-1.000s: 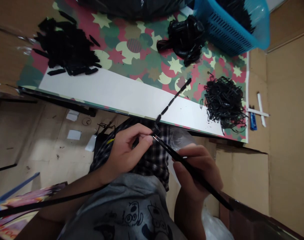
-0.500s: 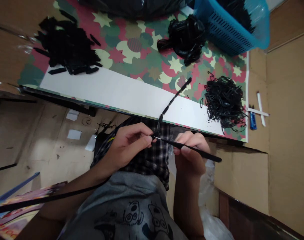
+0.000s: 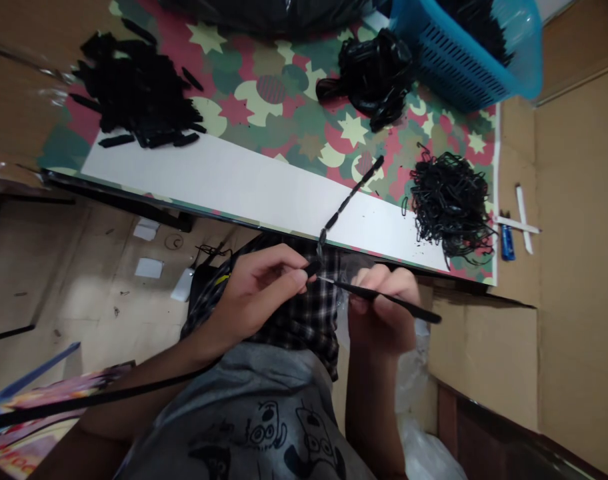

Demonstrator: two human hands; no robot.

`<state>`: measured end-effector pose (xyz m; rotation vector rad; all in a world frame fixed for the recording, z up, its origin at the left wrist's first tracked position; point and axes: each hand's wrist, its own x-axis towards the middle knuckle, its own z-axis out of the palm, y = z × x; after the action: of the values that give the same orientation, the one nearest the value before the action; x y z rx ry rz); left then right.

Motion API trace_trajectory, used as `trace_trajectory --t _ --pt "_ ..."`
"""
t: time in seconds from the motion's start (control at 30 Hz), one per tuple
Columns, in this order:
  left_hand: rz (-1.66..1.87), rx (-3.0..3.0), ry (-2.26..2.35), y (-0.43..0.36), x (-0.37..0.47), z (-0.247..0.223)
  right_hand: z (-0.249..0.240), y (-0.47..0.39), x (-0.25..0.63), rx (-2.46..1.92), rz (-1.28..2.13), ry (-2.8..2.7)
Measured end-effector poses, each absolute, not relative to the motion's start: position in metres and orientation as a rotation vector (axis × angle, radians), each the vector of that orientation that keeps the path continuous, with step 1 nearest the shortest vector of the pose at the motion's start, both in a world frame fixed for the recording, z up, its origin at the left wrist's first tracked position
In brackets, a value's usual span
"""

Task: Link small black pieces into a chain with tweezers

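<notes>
My left hand (image 3: 269,287) pinches a small flat black piece (image 3: 313,268) between thumb and fingers above my lap. From there a thin black chain of linked pieces (image 3: 340,207) runs up over the table edge onto the white strip. My right hand (image 3: 384,300) is closed round a slim black tool (image 3: 404,307) with a thin bright metal tip. That tip points left and lies close beside the black piece; whether they touch I cannot tell. On the table's right sits a tangled pile of thin black loops (image 3: 451,203), and on the left a heap of flat black pieces (image 3: 137,93).
A blue basket (image 3: 464,63) of black material stands at the back right. Beside it lies a glossy black bundle (image 3: 367,77). A black bag (image 3: 279,17) sits at the far edge. White sticks (image 3: 524,220) and a blue tool (image 3: 507,243) lie on the cardboard at right.
The tool's tip has drawn slightly right and down from my left fingertips. More of the black piece shows in my left hand, which stays nearly in place.
</notes>
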<state>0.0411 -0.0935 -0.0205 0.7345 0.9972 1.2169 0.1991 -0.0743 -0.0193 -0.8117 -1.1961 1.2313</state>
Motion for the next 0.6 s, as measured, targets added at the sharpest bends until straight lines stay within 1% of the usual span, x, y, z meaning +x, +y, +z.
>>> trace_trajectory --t 0.13,0.23,0.6 --pt "1.27 0.82 1.079 -0.093 0.043 -0.017 -0.01 -0.087 0.202 -0.898 0.918 -1.411" --pt "1.257 0.86 1.082 -0.093 0.043 -0.016 -0.009 -0.094 0.202 -0.886 0.776 -1.525" --pt "1.224 0.821 0.988 -0.093 0.042 -0.019 -0.01 -0.098 0.193 -1.015 0.835 -1.29"
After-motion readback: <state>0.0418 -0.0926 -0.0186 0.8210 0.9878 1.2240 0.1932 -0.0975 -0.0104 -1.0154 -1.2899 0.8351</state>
